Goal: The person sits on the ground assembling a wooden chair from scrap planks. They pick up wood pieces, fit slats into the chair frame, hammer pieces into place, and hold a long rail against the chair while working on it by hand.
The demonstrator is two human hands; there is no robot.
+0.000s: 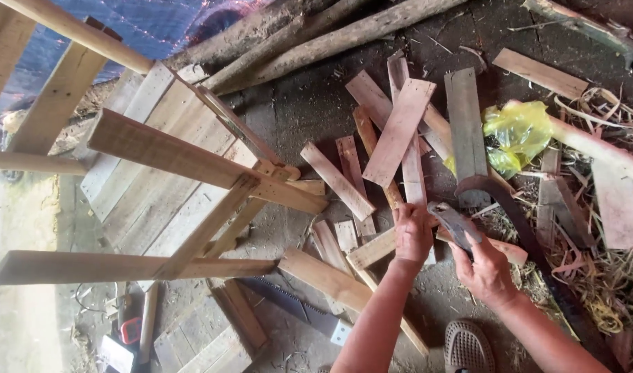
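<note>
1. Left hand (pixel 413 231): grip clenched on the upper end of a short wooden slat (pixel 375 249). The slat lies low on the dirt floor (pixel 296 117), running down-left from the hand.
2. Right hand (pixel 484 266): fingers wrapped round the dark handle of a curved blade (pixel 499 197). The blade arcs up and right from the fist, its tip over the plank pile.
3. The two hands are just beside each other, apart by a narrow gap; the blade handle sits between them.
4. Above the hands: loose scatter of short planks (pixel 398 131), overlapping, edges crossing at many angles. One grey board (pixel 466 135) lies upright in frame, touching the blade's arc.
5. Yellow plastic bag (pixel 517 135) just right of the grey board, among straw and shavings (pixel 593 276).
6. Left of frame: a timber frame (pixel 185 166) of crossed battens, its nearest batten end near the slat pile.
7. Handsaw (pixel 296 307) flat on the floor, below the slat and near the left forearm.
8. Sandal (pixel 467 347) at the bottom edge, between the forearms.
9. Open floor: bare patch between frame and planks, upper centre.
</note>
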